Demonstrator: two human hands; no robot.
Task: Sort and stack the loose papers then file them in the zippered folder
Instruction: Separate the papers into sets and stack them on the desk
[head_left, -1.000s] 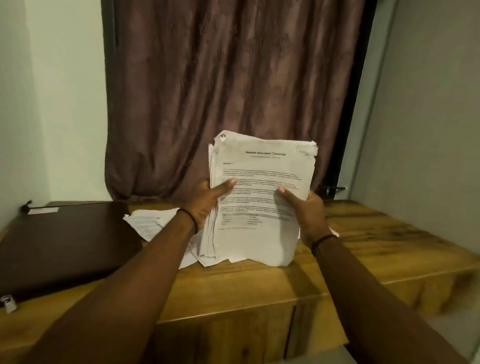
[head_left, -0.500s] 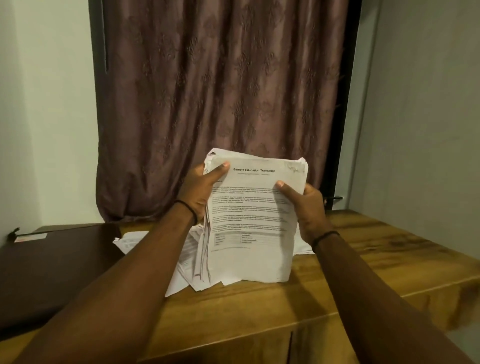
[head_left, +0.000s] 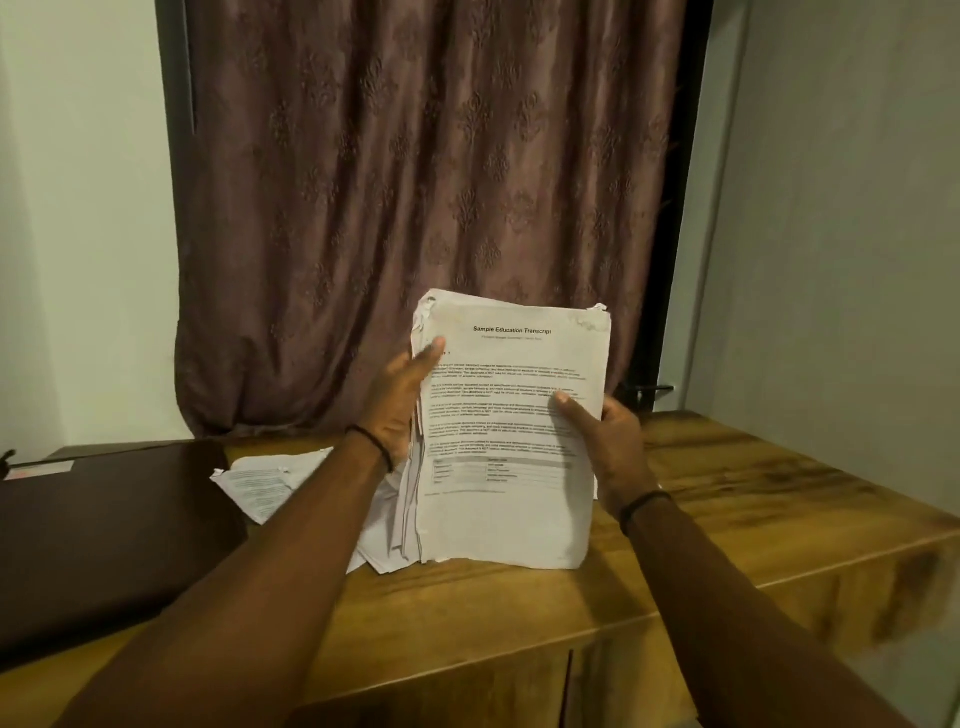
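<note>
A thick stack of white printed papers (head_left: 506, 436) stands upright, its lower edge resting on the wooden desk (head_left: 753, 499). The top sheet is headed "Sample Education Transcript". My left hand (head_left: 397, 405) grips the stack's left edge with the thumb across the front. My right hand (head_left: 605, 441) holds the right edge, thumb on the front page. Some sheets splay out at the stack's lower left. More loose papers (head_left: 262, 483) lie flat on the desk behind my left forearm. The dark brown zippered folder (head_left: 104, 535) lies closed at the left of the desk.
A brown patterned curtain (head_left: 415, 182) hangs behind the desk. Walls close in on the left and right. The desk's front edge with cabinet doors runs below my arms. A small dark handle (head_left: 647, 389) shows at the curtain's right edge.
The stack stayed upright on the desk while its edges became more even. My left thumb shifted up and then back down the left edge. The view tilted upward.
</note>
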